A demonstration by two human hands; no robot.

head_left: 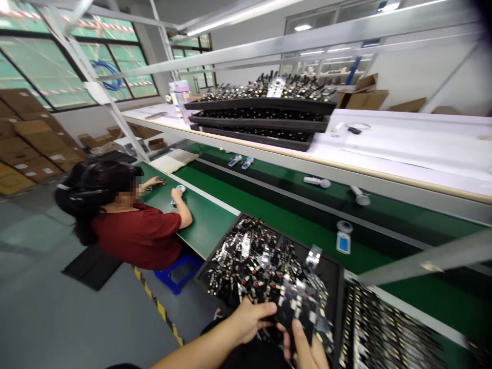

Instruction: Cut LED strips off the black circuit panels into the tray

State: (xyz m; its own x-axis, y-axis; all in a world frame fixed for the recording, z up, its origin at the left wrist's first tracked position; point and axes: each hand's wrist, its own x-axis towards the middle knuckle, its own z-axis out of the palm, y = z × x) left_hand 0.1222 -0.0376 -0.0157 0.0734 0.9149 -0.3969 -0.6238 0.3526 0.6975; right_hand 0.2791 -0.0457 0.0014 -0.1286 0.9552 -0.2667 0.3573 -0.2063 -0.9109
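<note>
While the left hand (249, 322) and right hand (305, 351) pinch blurred black parts (294, 309) above a heaped black tray (331, 264) | slack fingers could drop them among loose pieces (238, 256) | snagging could drag others over the edge

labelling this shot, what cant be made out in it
All in the head view:
Held parts: blurred, exact shape unclear.
Left hand: blur hides whether it grips them.
Right hand: wrist cut off by the bottom edge.
Near tray: floor mostly buried under loose parts.
Blue-screened device: display too small to read.
</note>
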